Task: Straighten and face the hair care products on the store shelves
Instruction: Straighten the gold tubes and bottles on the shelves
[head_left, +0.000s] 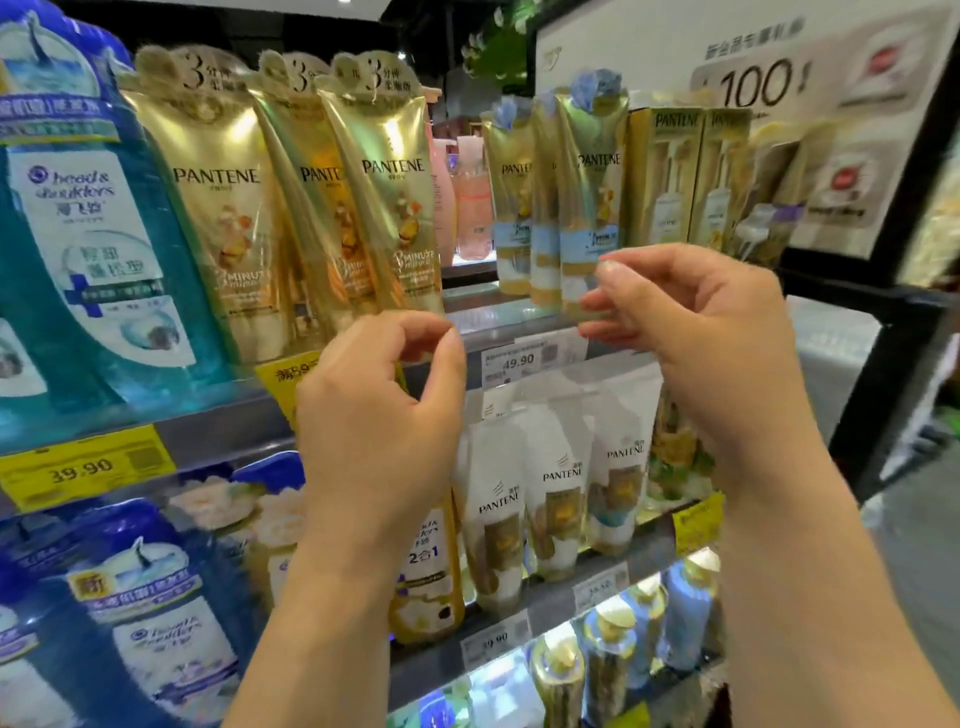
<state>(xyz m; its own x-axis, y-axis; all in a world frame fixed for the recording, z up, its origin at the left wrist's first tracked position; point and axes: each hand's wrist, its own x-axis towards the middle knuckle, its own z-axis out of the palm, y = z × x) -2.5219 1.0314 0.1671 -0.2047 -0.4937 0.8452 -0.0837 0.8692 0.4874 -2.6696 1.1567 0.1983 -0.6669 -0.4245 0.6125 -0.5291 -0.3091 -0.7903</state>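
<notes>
A: On the top shelf (488, 332), 3 gold tubes (387, 208) stand upright; my left hand (374, 415) pinches the nearest one's base.

B: And the right hand (691, 322)?

A: Fingers curled at a blue-band tube (592, 208); I can't tell if it grips

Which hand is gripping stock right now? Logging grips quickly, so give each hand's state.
Left hand: pinches the bottom edge of a gold Pantene tube.
Right hand: pinches the base of a gold-and-blue Pantene tube.
</notes>
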